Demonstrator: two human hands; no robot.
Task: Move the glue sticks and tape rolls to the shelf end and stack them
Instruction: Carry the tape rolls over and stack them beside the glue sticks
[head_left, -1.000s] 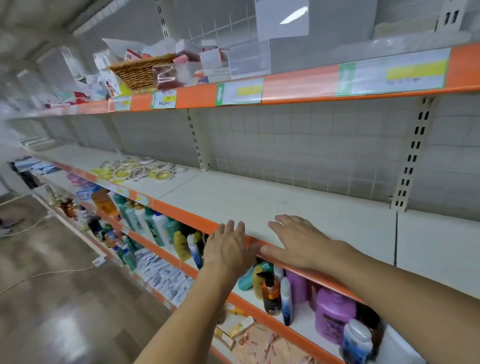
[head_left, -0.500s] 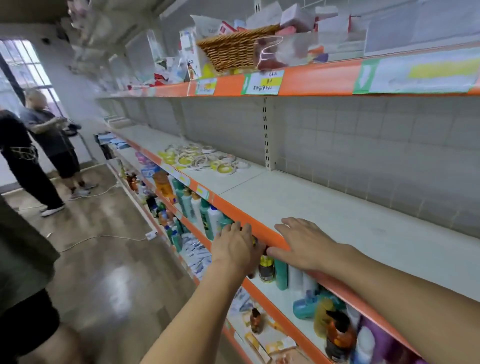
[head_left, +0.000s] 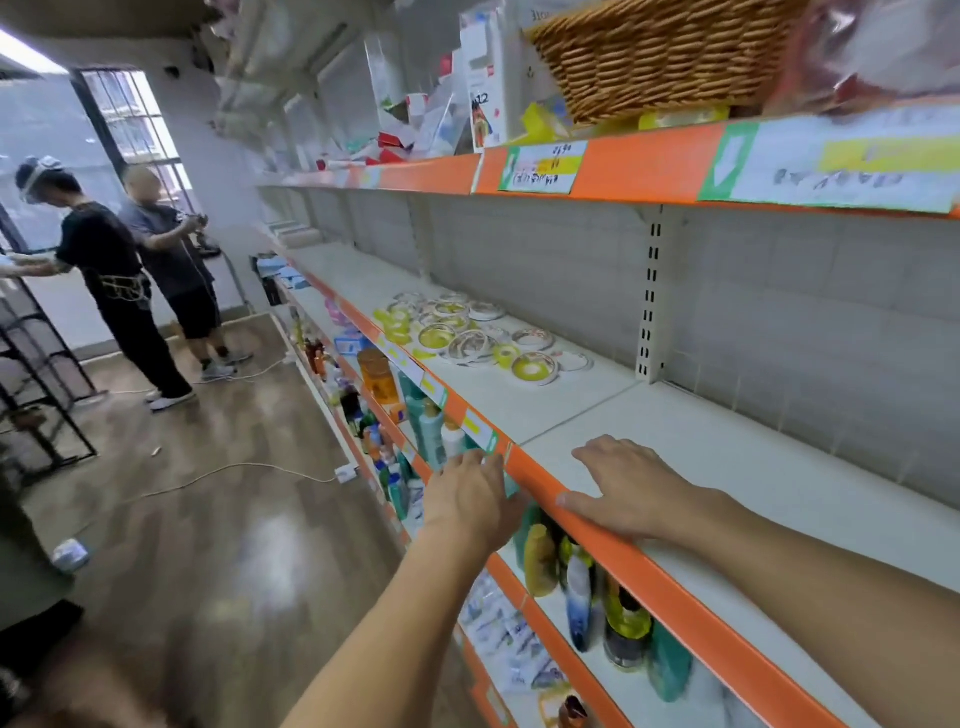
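Both hands hold nothing, the right hand (head_left: 628, 488) lying flat with straight fingers on the white shelf (head_left: 737, 467) and the left hand (head_left: 475, 501) pressed against its orange front edge (head_left: 649, 566), while the tape rolls (head_left: 467, 335) lie scattered farther along the same shelf, well apart to the far left.

Glossy wood-look floor (head_left: 197, 545) runs beside long white shelving with orange edges (head_left: 649, 582). A barred window (head_left: 132, 122) brightens the far wall; a white cable (head_left: 218, 475) crosses the floor.
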